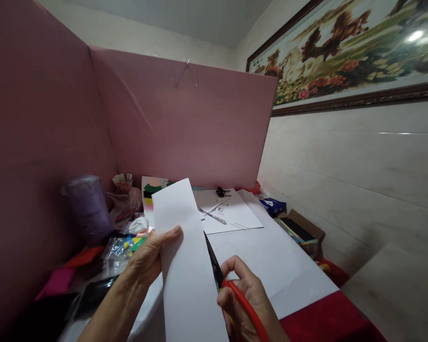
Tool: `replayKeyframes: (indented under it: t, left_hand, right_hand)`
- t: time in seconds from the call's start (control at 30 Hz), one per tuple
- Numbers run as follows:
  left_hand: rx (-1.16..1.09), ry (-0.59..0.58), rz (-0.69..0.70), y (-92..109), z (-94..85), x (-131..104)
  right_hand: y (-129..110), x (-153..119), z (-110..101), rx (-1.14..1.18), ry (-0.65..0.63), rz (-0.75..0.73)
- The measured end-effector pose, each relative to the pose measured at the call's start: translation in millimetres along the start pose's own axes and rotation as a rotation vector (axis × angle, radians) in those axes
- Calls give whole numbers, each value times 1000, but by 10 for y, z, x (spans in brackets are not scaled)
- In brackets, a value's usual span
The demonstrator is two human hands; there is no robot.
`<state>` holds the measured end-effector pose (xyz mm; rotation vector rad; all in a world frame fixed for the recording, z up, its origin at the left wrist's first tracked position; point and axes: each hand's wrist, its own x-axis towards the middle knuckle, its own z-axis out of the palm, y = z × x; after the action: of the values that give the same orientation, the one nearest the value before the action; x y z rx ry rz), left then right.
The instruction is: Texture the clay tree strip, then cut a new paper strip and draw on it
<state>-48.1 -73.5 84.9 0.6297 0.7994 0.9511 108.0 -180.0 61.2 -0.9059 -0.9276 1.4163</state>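
My left hand [151, 259] grips a long white sheet of paper [183, 266] by its left side, thumb on the front face. The paper stands tilted toward me, above the table. My right hand [246, 299] is wrapped round the red handles of a pair of scissors [216, 266]. Their dark blades point up and away, close along the paper's right edge; whether they touch it I cannot tell. Beyond the paper, a metal tweezer-like tool [214, 216] lies on a white sheet [251, 219] along with small thin pieces.
A purple lidded container [89, 209] stands at the left, near clear plastic bags [119, 249] and coloured scraps. At the right are a blue packet [273, 205] and a cardboard box [308, 223]. Pink panels [189, 128] rise behind and at the left. Red cloth [324, 318] shows at the front right.
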Motion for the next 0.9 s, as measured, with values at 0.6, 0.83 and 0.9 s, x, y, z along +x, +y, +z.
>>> replayKeyframes:
  t: [0.6, 0.83, 0.9]
  left_hand:
    - [131, 88, 149, 124, -118, 201]
    - [123, 77, 183, 104, -113, 215]
    - [141, 59, 172, 102, -123, 221]
  right_hand:
    - [163, -34, -216, -208, -39, 47]
    - [191, -38, -266, -250, -60, 60]
    - [193, -40, -278, -265, -63, 56]
